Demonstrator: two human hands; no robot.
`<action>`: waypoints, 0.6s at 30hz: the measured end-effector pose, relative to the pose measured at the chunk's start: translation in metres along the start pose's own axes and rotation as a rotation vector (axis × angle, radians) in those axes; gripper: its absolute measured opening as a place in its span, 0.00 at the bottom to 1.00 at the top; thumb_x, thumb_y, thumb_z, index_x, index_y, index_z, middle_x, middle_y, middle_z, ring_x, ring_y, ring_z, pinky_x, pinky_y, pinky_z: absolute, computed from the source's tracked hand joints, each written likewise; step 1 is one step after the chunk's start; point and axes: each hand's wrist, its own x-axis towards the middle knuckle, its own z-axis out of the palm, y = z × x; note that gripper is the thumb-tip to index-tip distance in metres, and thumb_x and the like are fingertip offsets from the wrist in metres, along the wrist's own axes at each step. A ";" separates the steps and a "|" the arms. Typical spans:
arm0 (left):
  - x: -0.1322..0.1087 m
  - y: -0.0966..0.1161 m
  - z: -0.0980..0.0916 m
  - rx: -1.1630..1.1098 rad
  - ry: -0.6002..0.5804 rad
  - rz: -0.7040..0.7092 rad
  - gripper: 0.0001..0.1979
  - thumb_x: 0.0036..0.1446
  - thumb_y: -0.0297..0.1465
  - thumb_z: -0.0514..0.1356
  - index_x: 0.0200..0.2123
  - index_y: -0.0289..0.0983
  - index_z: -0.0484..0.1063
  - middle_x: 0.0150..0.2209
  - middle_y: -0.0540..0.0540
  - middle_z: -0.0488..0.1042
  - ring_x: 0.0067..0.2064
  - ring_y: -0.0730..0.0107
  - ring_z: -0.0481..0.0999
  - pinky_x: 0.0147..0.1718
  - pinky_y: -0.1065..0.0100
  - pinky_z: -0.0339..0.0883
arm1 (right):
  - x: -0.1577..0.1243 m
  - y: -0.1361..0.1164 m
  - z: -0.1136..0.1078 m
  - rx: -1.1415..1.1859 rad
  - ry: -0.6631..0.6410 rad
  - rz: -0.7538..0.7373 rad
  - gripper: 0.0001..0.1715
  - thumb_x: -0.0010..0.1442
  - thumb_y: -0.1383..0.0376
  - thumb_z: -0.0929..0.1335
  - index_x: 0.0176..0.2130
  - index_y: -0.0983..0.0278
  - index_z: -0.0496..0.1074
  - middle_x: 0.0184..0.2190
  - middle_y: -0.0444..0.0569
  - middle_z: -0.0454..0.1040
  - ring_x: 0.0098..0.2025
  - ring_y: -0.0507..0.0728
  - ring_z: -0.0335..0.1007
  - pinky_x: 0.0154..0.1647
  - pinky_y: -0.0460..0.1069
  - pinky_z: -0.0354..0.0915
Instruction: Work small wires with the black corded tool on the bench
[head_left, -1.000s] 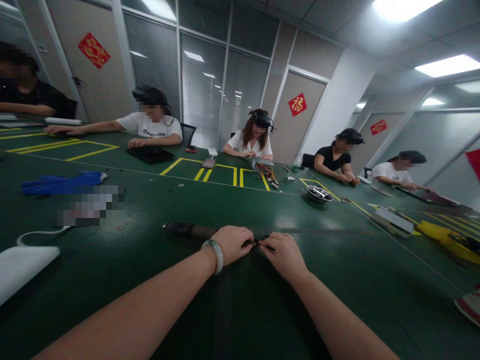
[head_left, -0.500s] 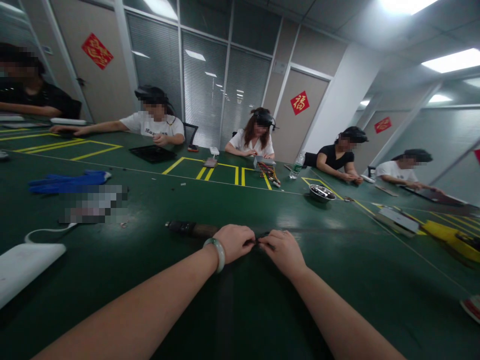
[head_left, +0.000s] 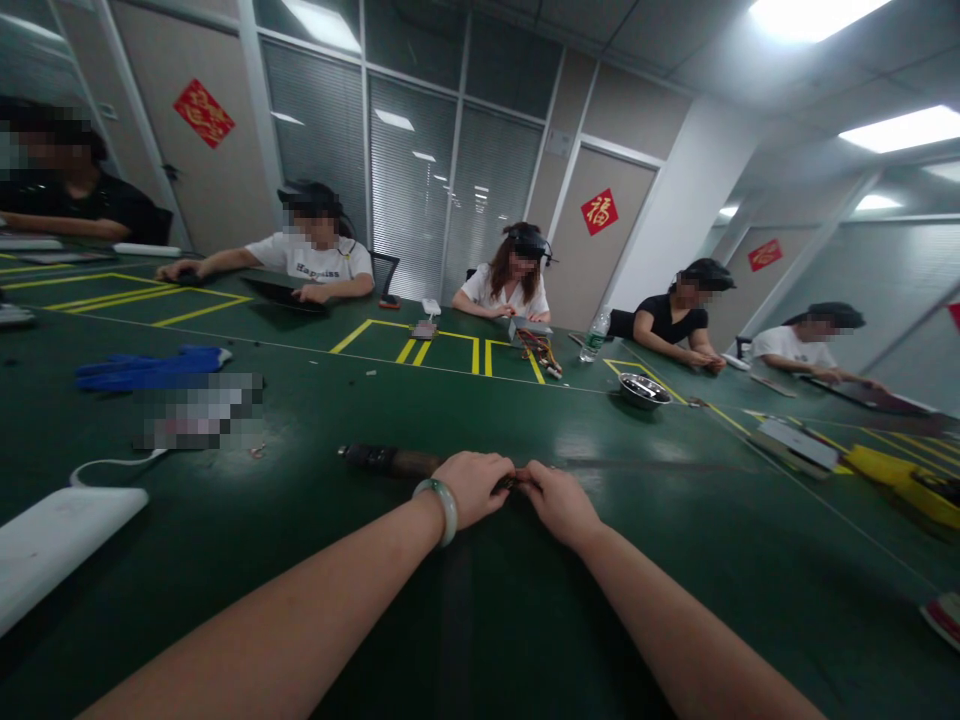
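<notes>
My left hand (head_left: 476, 490), with a pale bangle at its wrist, has its fingers closed in a pinch. Close against it, fingertips nearly meeting, is my right hand (head_left: 559, 505), also closed. Something small and dark lies between the fingertips, too covered to name. Behind my left hand a dark cylindrical tool (head_left: 390, 462) rests on the green table (head_left: 360, 600). Its metal tip points left, and my hand hides its right end.
To the left are a blue glove (head_left: 150, 368), a blurred-out flat device (head_left: 202, 412) and a white box-like device (head_left: 75, 550) with a cable. A steel bowl (head_left: 643, 392), a water bottle (head_left: 595, 338) and a yellow object (head_left: 915, 490) sit farther off. Several people work across the table.
My right fingertips have closed up against my left ones. Across the table, a co-worker has tilted up a flat black panel. The view has shifted slightly.
</notes>
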 end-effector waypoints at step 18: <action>-0.015 -0.003 -0.012 -0.102 0.235 0.052 0.15 0.60 0.30 0.53 0.51 0.40 0.66 0.52 0.47 0.71 0.57 0.66 0.66 0.63 0.57 0.48 | -0.037 0.092 -0.049 -0.263 0.029 0.422 0.09 0.62 0.64 0.58 0.36 0.59 0.66 0.35 0.51 0.74 0.35 0.58 0.70 0.33 0.50 0.57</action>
